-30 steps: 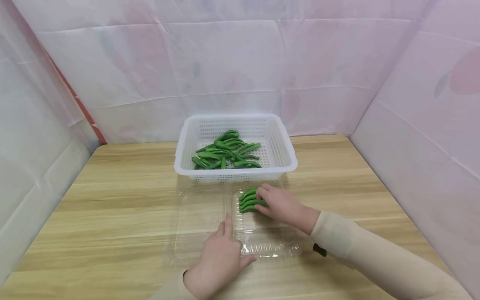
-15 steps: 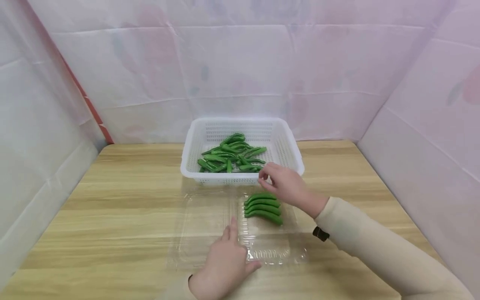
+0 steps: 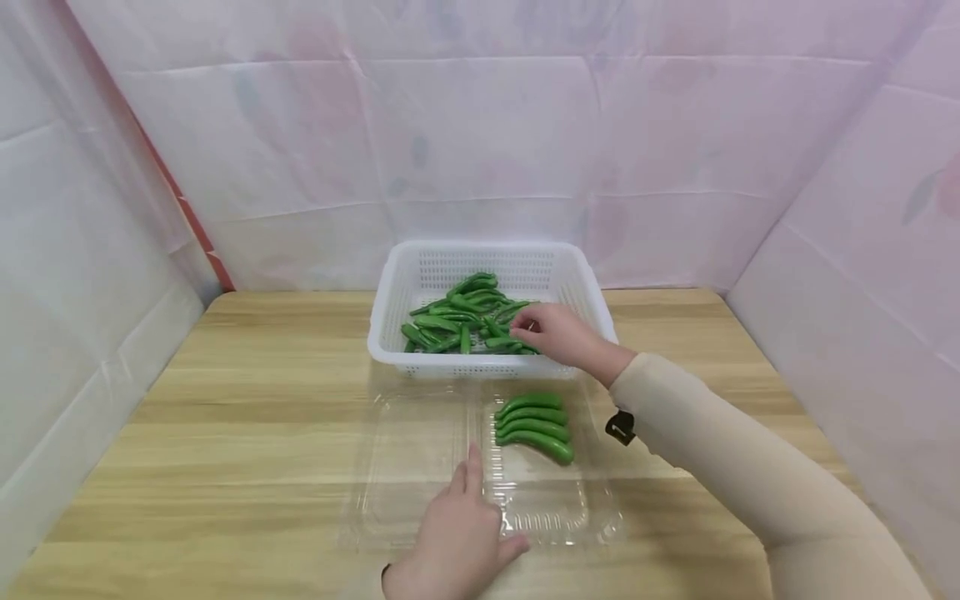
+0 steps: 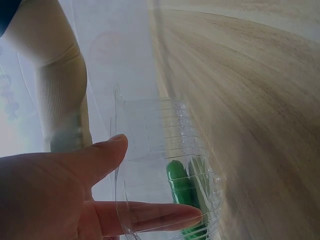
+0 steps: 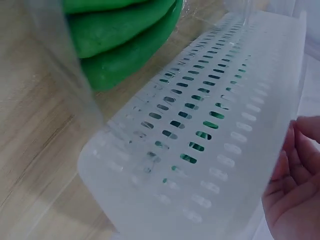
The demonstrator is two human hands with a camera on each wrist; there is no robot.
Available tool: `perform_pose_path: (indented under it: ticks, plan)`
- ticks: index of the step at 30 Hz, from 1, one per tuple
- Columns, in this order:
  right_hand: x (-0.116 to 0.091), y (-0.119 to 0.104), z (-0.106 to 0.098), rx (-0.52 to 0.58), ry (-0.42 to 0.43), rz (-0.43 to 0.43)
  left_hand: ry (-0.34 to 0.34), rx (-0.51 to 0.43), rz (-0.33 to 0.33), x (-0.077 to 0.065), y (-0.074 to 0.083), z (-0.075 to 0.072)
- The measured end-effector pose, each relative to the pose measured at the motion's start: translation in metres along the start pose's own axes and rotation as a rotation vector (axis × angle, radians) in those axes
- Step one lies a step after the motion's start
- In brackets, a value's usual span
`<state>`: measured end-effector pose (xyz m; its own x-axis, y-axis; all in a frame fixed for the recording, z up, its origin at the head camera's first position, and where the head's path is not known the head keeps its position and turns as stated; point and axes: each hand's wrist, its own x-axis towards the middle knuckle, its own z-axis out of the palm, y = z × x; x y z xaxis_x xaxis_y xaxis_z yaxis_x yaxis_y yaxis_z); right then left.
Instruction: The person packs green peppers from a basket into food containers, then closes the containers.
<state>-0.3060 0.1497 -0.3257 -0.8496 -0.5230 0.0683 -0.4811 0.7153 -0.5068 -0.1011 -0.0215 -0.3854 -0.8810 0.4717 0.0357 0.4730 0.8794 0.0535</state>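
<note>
Several green chili peppers (image 3: 532,422) lie side by side in the right half of an open clear plastic clamshell container (image 3: 408,467). My left hand (image 3: 456,529) rests on the container near its fold, index finger and thumb extended. In the left wrist view, the index finger (image 4: 165,217) appears across the clear plastic beside the peppers (image 4: 179,180). Over the front right of a white slotted basket (image 3: 450,360), my right hand (image 3: 558,333) has bent fingers and no pepper visible in them. Loose green peppers (image 3: 442,321) are piled beneath and left of it.
The basket stands behind the clamshell on a wooden table (image 3: 247,417). Pale patterned sheeting (image 3: 480,142) hangs behind the table and along both sides. In the right wrist view, the slotted basket wall (image 5: 200,110) rises beside the container.
My right hand has left the peppers in the clamshell and moved up and back to above the basket. The left hand stays on the container. The head view has shifted slightly.
</note>
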Motion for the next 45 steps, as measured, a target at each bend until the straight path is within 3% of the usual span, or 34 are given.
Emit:
perform_pose_path:
  ticks: [6, 10, 19, 26, 32, 37, 41, 45]
  plan:
    - [0.027, 0.001, 0.011, -0.040, -0.197, -0.027, -0.003, -0.011, 0.000, 0.000, -0.001, 0.000]
    - [0.043, 0.001, 0.020, -0.114, -0.286, -0.091, -0.036, 0.001, -0.007, 0.001, -0.001, -0.001]
    - [0.068, -0.010, 0.035, -0.325, -0.377, -0.262, -0.025, 0.049, -0.006, 0.002, -0.001, 0.002]
    - [0.073, -0.004, 0.039, -0.543, -0.459, -0.247, -0.046, 0.073, -0.001, 0.004, 0.001, 0.003]
    - [0.068, 0.016, 0.033, -0.600, -0.464, -0.207, -0.039, 0.084, -0.002, 0.003, 0.001, 0.005]
    - [0.061, 0.026, 0.028, -0.567, -0.439, -0.173, -0.032, 0.070, -0.004, 0.002, 0.000, 0.005]
    - [0.063, 0.024, 0.029, -0.329, -0.419, -0.240, -0.039, 0.073, -0.004, 0.002, 0.000, 0.005]
    - [0.070, 0.019, 0.033, -0.150, -0.549, -0.220, -0.040, 0.063, -0.007, 0.003, 0.000, 0.006]
